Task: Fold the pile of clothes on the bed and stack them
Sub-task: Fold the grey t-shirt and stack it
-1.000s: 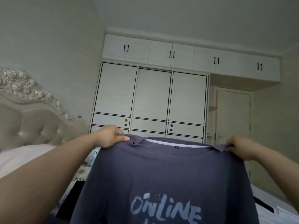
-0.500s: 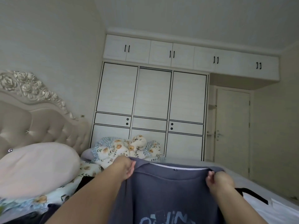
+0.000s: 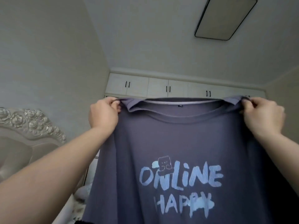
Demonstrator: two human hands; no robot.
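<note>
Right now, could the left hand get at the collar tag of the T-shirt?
Probably not yet: the left hand grips the T-shirt shoulder, and the tag sits mid-collar; letting go would drop that side.

"ONLINE HAPPY" on T-shirt (image 3: 178, 143)

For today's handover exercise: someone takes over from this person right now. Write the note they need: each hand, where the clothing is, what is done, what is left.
Left hand: pinches the T-shirt's left shoulder beside the collar.
Right hand: pinches the other shoulder.
Grey-blue T-shirt: held up in the air, spread wide, its print facing the camera, hanging in front of the wardrobe.
Done: shirt picked up and opened out.
Left: lay it flat, fold it, stack it. The bed surface and the other clothes are out of view, so check the pile.
</note>
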